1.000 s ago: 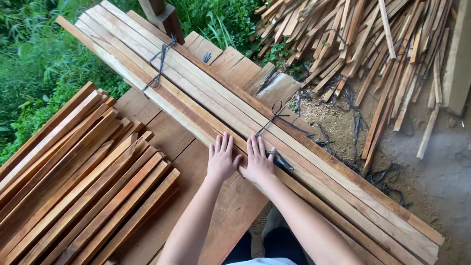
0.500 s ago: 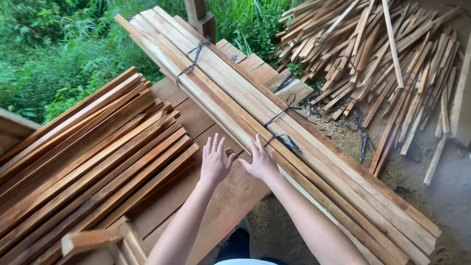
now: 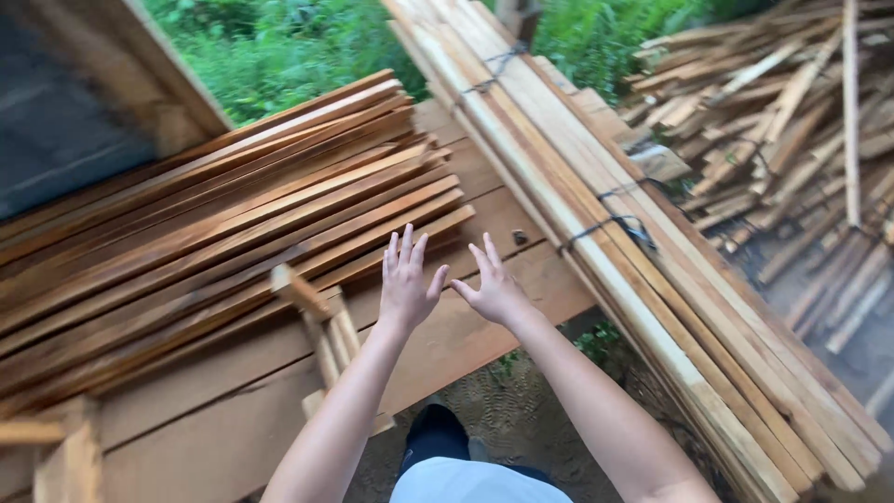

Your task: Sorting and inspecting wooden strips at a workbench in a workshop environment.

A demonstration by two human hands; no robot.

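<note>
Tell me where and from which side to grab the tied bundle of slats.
Grip the slat bundle just beside the black tie, probably from its near long edge, where the right hand is closest. It is long and lies flat and diagonal; there the tie holds the slats together.

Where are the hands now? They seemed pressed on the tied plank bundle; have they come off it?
Yes. Both hands are off the tied plank bundle, hovering open to its left above the wooden platform.

Bare forearms, pale top (image 3: 480,482), dark shoe (image 3: 436,430).
</note>
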